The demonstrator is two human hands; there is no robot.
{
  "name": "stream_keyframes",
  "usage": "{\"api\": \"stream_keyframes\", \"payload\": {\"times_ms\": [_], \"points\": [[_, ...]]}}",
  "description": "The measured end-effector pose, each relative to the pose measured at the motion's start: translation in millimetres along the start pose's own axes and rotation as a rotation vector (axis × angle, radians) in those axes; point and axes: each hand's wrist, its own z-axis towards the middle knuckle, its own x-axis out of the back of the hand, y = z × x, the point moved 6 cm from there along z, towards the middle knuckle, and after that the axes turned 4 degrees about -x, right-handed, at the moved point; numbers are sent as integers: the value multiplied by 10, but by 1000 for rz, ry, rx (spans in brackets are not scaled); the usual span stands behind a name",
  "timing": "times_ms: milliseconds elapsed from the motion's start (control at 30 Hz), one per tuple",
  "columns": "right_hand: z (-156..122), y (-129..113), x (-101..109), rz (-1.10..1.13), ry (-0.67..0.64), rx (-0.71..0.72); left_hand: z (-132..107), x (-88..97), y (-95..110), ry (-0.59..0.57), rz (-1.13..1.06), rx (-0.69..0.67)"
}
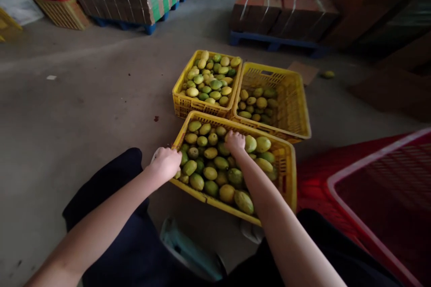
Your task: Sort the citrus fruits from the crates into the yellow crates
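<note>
Before my knees stands a yellow plastic crate [292,175] filled with yellow-green lemons [210,173]; larger ones lie at its right end. My left hand [167,163] is closed around the crate's left rim, with the thumb side towards the fruit. Inside the same crate, close to the far rim, my right hand [235,141] rests among the lemons with its fingers curled. What lies under those fingers is hidden by the hand.
Behind stand two more yellow crates: a left one [175,98] heaped with lemons, a right one [299,103] partly filled. A red basket [367,166] is close on my right. Palletised cartons [286,13] stand farther back. A stool [191,249] is beneath me.
</note>
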Motion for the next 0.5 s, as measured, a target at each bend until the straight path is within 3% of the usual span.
{"api": "stream_keyframes", "payload": {"times_ms": [233, 400, 500], "points": [[-467, 204, 113, 185, -88, 122, -10, 55, 150, 64, -156, -67], [-1079, 283, 272, 937, -303, -44, 54, 62, 384, 46, -45, -133], [-1516, 160, 606, 1162, -379, 12, 129, -10, 509, 55, 4, -150]]}}
